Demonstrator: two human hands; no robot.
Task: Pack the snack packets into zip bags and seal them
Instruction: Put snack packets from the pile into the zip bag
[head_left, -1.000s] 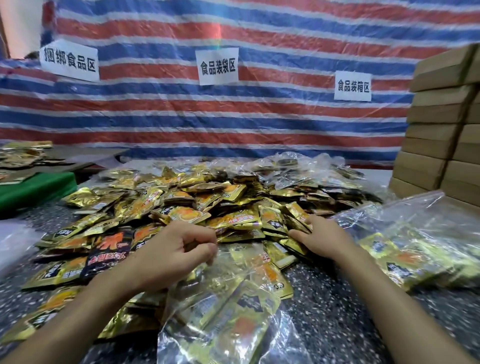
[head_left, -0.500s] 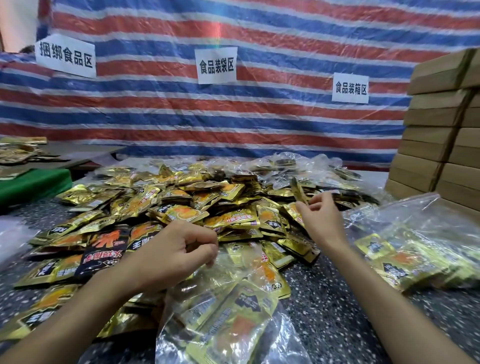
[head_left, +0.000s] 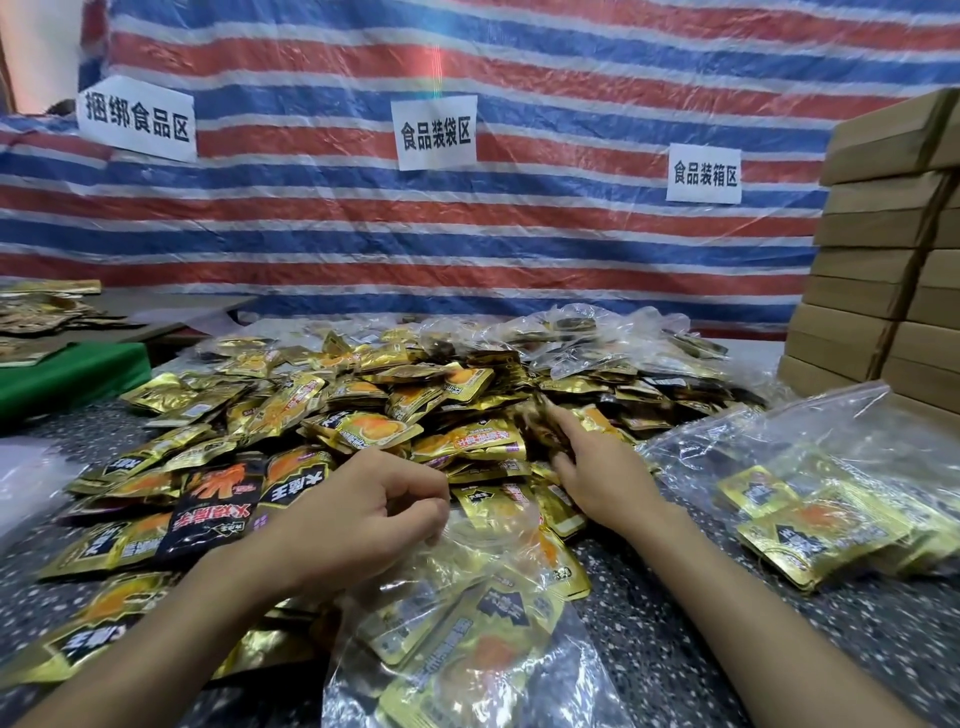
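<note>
A big pile of gold foil snack packets (head_left: 374, 410) covers the speckled table (head_left: 701, 623). In front of me lies a clear zip bag (head_left: 467, 654) with several gold packets inside. My left hand (head_left: 363, 514) grips the bag's mouth with curled fingers. Just right of the mouth, my right hand (head_left: 597, 473) is low over the pile. Its fingertips pinch a motion-blurred gold snack packet (head_left: 535, 418).
Filled clear zip bags (head_left: 810, 509) lie at the right. Behind them rises a stack of cardboard boxes (head_left: 883, 270). A green surface (head_left: 67, 374) with more packets sits at the far left. A black packet (head_left: 213, 499) lies in the pile's near-left part. A striped tarp (head_left: 519, 234) with paper signs closes the back.
My right hand took a packet from the pile, lifted it, then came down and left toward the bag's mouth. My left hand kept its grip on the bag.
</note>
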